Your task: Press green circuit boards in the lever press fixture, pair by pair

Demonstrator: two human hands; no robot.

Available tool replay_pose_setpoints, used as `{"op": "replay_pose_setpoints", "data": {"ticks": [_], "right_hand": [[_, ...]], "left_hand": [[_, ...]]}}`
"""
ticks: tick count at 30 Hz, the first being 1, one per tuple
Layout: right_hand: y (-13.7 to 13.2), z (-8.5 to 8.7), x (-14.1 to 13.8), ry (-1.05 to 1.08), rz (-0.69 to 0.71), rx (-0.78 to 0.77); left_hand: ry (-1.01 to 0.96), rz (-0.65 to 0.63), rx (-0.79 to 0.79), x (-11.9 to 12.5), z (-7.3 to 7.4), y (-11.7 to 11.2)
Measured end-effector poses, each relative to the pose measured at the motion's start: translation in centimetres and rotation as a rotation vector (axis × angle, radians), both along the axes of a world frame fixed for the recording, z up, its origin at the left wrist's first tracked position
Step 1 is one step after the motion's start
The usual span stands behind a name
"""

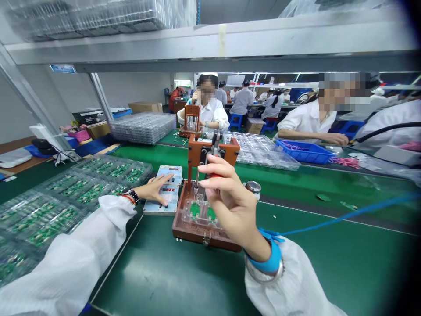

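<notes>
a long bench under a green mat point(184, 272) runs through a busy assembly hall, with white-coated people seated along its far side. the test fixture point(194, 230) stands on the mat at the centre. it has a brown base plate, a clear bed holding small green boards, steel posts, and an orange-brown head block on top with black knobs.

the right hand point(230, 202) is closed tight round the red lever handle point(215, 175) just in front of the head block, so most of the handle is hidden. a blue wrist strap point(271, 259) sits on that wrist, and its blue cord point(345, 215) trails away to the right of the fixture.

the left hand point(154, 189) lies flat with loose fingers, gripping nothing, on a grey meter box point(164, 202) with red digits, just beside the fixture's left edge. a second similar box point(171, 172) lies behind it.

left of the fixture, clear trays of green circuit boards point(66, 197) cover the mat. a small metal-capped bottle point(253, 187) stands just right of the fixture. beyond the fixture, a co-worker sits at a similar jig point(191, 120), and a blue bin point(304, 151) lies further right.
</notes>
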State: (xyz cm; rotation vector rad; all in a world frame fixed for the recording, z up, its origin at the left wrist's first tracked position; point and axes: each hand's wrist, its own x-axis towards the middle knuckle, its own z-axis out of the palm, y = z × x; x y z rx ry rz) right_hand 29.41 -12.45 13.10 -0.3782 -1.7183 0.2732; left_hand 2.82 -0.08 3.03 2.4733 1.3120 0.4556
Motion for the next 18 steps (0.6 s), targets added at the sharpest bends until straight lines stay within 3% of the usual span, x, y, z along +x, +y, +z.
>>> {"op": "replay_pose_setpoints", "data": {"ticks": [6,18], "right_hand": [[0.1,0.1,0.6,0.068,0.132,-0.092],[0.0,-0.3,0.7,0.069,0.046,-0.102]], "left_hand": [[0.095,-0.021,-0.109,-0.7,0.8,0.3],[0.188,-0.006,-0.234,-0.5,1.5,0.1]]}}
